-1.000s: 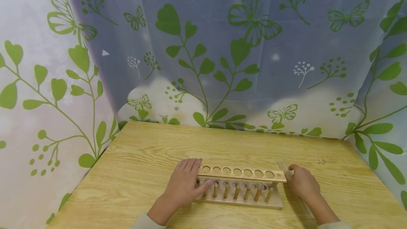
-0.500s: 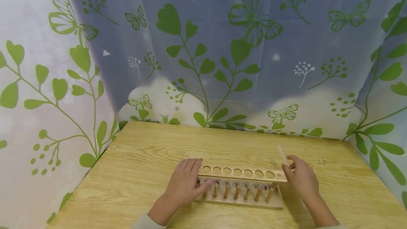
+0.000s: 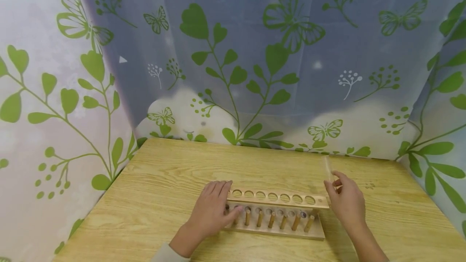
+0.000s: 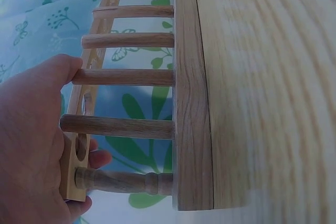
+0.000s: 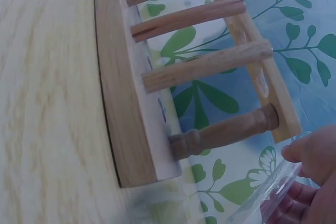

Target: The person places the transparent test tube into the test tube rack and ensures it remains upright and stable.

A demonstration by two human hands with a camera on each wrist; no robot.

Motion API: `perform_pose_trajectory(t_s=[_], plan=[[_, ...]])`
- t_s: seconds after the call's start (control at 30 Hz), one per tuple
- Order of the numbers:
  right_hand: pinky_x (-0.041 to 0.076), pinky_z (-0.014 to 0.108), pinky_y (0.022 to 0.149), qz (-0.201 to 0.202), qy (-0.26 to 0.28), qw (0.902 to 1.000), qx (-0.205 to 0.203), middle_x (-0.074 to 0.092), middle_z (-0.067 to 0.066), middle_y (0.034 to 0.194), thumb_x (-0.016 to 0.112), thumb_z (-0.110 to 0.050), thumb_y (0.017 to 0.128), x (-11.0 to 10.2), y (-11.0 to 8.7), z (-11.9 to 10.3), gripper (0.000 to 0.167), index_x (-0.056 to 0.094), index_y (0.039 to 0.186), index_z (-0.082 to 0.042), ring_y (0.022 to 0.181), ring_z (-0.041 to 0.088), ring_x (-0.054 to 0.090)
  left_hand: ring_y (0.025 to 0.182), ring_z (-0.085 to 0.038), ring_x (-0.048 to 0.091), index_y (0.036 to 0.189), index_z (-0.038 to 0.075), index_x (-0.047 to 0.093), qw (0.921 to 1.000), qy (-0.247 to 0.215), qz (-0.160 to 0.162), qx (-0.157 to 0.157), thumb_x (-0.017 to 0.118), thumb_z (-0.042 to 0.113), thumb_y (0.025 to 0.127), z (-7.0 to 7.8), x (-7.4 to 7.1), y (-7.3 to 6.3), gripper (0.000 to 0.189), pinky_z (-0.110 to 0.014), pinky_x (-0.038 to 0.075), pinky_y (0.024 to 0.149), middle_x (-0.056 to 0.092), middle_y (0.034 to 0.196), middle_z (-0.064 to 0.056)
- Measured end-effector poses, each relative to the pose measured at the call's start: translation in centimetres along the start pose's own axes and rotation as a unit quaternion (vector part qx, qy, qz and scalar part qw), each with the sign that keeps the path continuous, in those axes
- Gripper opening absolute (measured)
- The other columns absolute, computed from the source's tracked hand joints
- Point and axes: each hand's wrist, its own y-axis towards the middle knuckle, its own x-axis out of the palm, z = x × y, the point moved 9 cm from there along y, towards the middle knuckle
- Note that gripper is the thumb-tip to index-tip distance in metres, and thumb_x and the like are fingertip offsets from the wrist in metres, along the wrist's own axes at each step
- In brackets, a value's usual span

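Raised a little and tipped more upright since the earlier frames, the clear tube (image 3: 327, 167) sits in the right hand (image 3: 347, 203), pinched between thumb and fingers just beside the right end of the wooden rack (image 3: 278, 200). Meanwhile the left hand (image 3: 210, 209) grips the rack's left end, thumb across the front and fingertips curled behind the top bar. Pale, smooth wood makes up that flat bar, with 7 round holes in plain sight; below, straight round pegs (image 3: 271, 220) rise from a thick rectangular base (image 3: 280, 234), and a turned post (image 5: 226, 129) with ringed ends braces the right side. Streaky yellow grain covers the table (image 3: 174, 165), backed by a creased blue-and-white cloth (image 3: 247, 72) printed with green leaves and butterflies. The left hand blocks the rack's far-left holes; the right fingers hide part of the tube, whose faint outline leaves glass or plastic uncertain.
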Motion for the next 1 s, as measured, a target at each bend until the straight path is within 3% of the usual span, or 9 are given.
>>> perform_pose_trajectory(t_s=[0.33,0.5,0.6,0.77,1.0], plan=[[0.048,0.040,0.066,0.084,0.050,0.9952,-0.002,0.064,0.016,0.096,0.062,-0.019,0.096,-1.7,-0.1,-1.4,0.038,0.058,0.130,-0.002,0.082,0.030,0.062,0.131,-0.029,0.044,0.143,0.001,0.043,0.9993,-0.025,-0.028,-0.004,0.053,0.058,0.092,0.0,0.3,-0.1,0.077,-0.048,0.029,0.113,0.050,0.137,-0.012],[0.044,0.015,0.064,0.122,0.067,0.9901,-0.017,0.064,0.014,0.094,0.065,-0.016,0.094,-2.6,-0.2,-2.2,0.037,0.060,0.128,-0.002,0.080,0.027,0.061,0.130,-0.029,0.044,0.143,0.001,0.043,0.9996,-0.017,-0.021,0.001,0.053,0.058,0.093,0.1,0.4,-0.1,0.077,-0.049,0.030,0.113,0.050,0.137,-0.012],[0.037,0.002,0.062,0.139,0.082,0.9865,-0.025,0.063,0.013,0.093,0.065,-0.014,0.094,-2.9,-0.4,-2.5,0.036,0.060,0.127,-0.001,0.079,0.015,0.058,0.129,-0.029,0.045,0.143,0.001,0.043,0.9998,-0.012,-0.015,0.005,0.053,0.059,0.093,0.2,0.3,0.0,0.077,-0.050,0.031,0.112,0.051,0.136,-0.012],[0.036,-0.002,0.066,0.176,0.115,0.9766,-0.045,0.062,0.013,0.092,0.066,-0.009,0.092,-3.6,-0.5,-3.2,0.034,0.061,0.125,0.001,0.079,-0.012,0.045,0.129,-0.030,0.045,0.143,0.000,0.043,0.9999,-0.011,-0.007,0.005,0.055,0.058,0.092,0.1,0.1,0.0,0.078,-0.051,0.031,0.112,0.051,0.136,-0.013],[0.039,-0.001,0.069,0.204,0.153,0.9631,-0.086,0.061,0.015,0.091,0.067,-0.001,0.090,-4.5,-0.7,-4.4,0.034,0.061,0.122,0.005,0.083,-0.013,0.048,0.129,-0.030,0.045,0.143,0.001,0.043,0.9999,-0.003,-0.012,0.001,0.051,0.061,0.093,-0.1,0.2,0.0,0.079,-0.050,0.030,0.113,0.051,0.136,-0.013]])
